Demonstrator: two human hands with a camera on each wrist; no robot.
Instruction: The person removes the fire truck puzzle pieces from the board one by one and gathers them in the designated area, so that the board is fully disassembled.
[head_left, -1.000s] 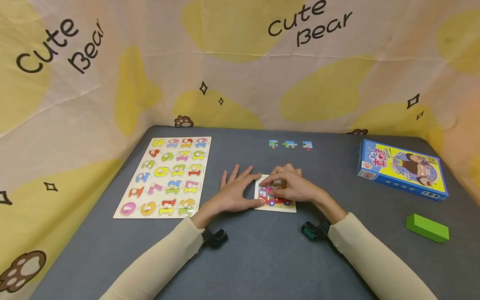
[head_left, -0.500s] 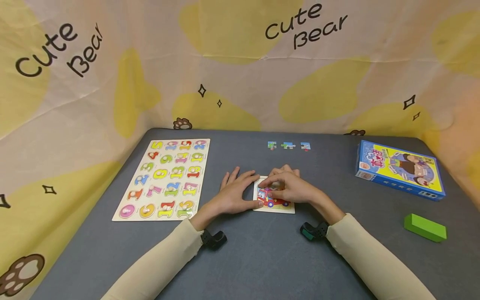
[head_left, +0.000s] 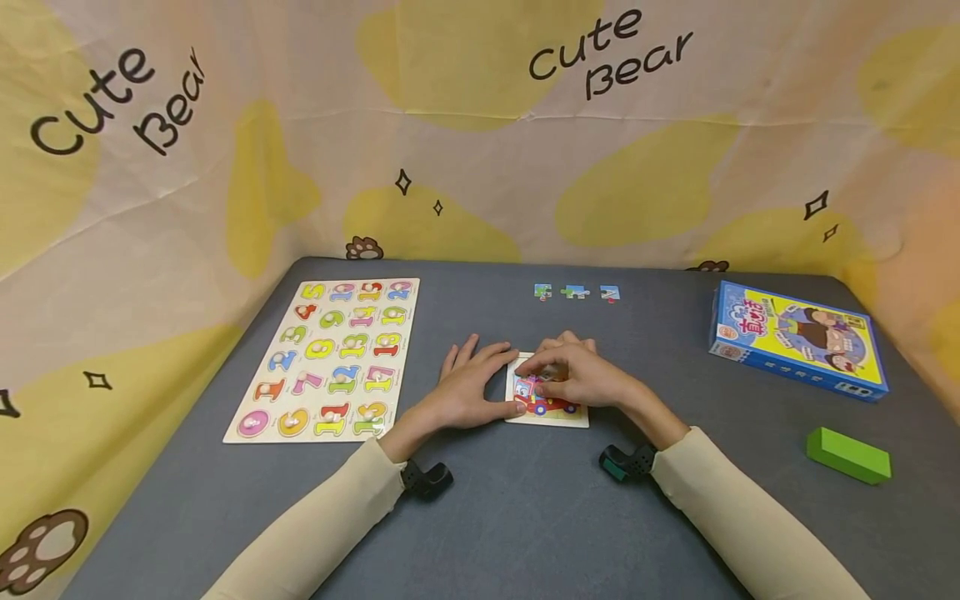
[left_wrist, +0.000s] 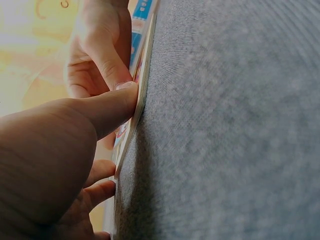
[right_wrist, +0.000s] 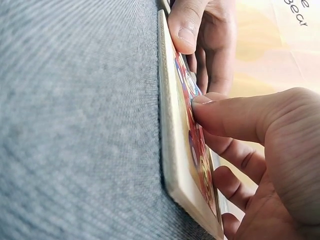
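A small jigsaw puzzle board (head_left: 551, 419) with a red vehicle picture lies flat on the table, partly covered by both hands. My left hand (head_left: 471, 394) rests at its left side with fingers spread; the thumb presses the board's lower left edge and the index finger reaches the upper left corner. Over the picture, my right hand (head_left: 585, 375) bends its thumb and index finger around a puzzle piece in the board, mostly hidden beneath them. In the right wrist view, the right thumb (right_wrist: 235, 116) touches the red picture surface. Three loose jigsaw pieces (head_left: 575, 292) lie in a row beyond the board.
A number peg board (head_left: 322, 362) lies on the left of the grey table (head_left: 510, 517). A blue and yellow box (head_left: 798, 337) lies at the right, with a green block (head_left: 849, 456) nearer. A printed cloth (head_left: 480, 150) hangs behind the table.
The head view has shifted slightly. Both hands keep nearly the same positions on the puzzle board, and the loose pieces stay in their row.
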